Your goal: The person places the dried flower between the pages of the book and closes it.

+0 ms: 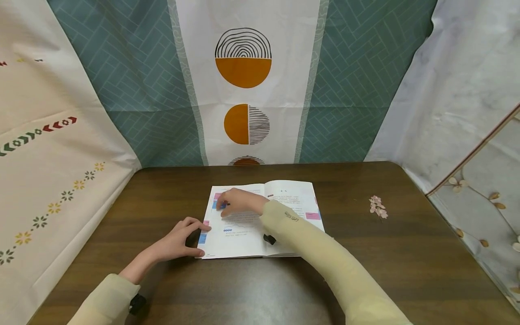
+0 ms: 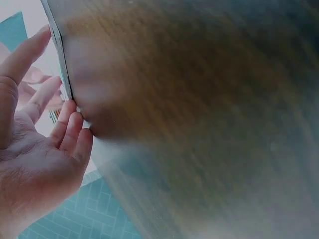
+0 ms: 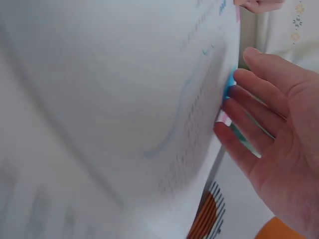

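An open book [image 1: 243, 246] with printed text lies on the table, with pink and blue blocks along its page edges. My left hand [image 1: 178, 241] rests at the book's lower left side, thumb and fingers spread, fingertips on the page margin. In the left wrist view, the left hand's fingertips [image 2: 70, 105] meet the book's edge. My right hand [image 1: 239, 201] reaches across to the upper left of the left page, fingers slightly bent. The right wrist view has the right hand's fingertips [image 3: 222, 127] at the page's outer edge, beside the coloured blocks, with the thumb apart from them.
The brown wooden table [image 1: 260, 289] extends around the book. To the right, a pink flower decoration [image 1: 378, 207] lies on the tabletop. A patterned curtain [image 1: 252, 90] hangs behind the table, with cloth along the left and right sides.
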A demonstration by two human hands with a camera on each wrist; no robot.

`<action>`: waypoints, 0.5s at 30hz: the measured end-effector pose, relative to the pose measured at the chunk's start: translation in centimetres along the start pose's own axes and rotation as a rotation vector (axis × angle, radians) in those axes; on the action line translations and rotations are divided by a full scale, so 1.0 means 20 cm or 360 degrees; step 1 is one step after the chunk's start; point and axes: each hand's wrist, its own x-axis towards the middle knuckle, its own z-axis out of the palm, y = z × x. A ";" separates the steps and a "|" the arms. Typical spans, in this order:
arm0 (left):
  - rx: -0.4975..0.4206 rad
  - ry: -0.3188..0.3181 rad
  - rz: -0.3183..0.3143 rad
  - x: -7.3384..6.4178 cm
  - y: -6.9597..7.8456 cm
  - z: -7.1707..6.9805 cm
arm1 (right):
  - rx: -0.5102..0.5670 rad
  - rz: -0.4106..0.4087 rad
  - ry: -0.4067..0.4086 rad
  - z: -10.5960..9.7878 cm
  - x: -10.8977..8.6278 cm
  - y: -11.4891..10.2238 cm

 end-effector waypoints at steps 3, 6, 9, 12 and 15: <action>-0.0005 -0.0008 -0.0020 0.01 0.00 0.00 | 0.0019 0.0027 -0.0033 -0.02 -0.05 0.03; -0.0011 -0.0004 -0.0039 0.01 0.00 0.00 | 0.0023 0.0057 -0.0037 -0.04 -0.11 0.08; -0.0017 0.0000 -0.0052 0.01 0.01 0.01 | 0.0042 0.0097 -0.0025 -0.04 -0.18 0.13; -0.0025 0.0004 -0.0062 0.01 0.02 0.00 | 0.0076 0.0139 -0.0014 -0.05 -0.24 0.18; -0.0036 0.0005 -0.0062 0.00 0.02 0.00 | 0.0077 0.0126 0.0007 -0.08 -0.30 0.21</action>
